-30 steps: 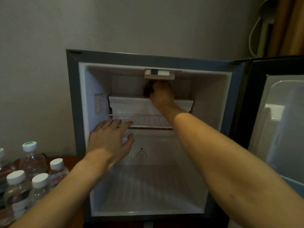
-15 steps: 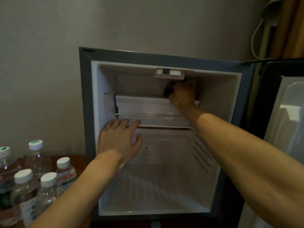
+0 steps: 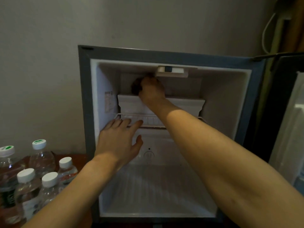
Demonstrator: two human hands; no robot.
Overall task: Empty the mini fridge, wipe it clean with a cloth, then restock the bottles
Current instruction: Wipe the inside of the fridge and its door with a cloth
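The mini fridge (image 3: 85,99) stands open with no bottles inside. My right hand (image 3: 152,92) reaches deep into the top compartment and grips a dark cloth (image 3: 136,87) against the back wall, above the white inner tray (image 3: 185,104). My left hand (image 3: 119,142) is flat, its fingers straight and resting on the front edge of the wire shelf (image 3: 148,120) at the left side. Several water bottles (image 3: 47,186) with white caps stand on the wooden surface left of the fridge.
The fridge door (image 3: 289,122) hangs open at the right, its white inner liner facing me. A light and control housing (image 3: 171,71) protrudes from the fridge ceiling just right of my right hand. A white cable (image 3: 264,30) runs down the wall at upper right.
My right hand with the cloth has moved left along the back of the top compartment, from under the light housing's right end to its left. The left hand stays on the shelf.
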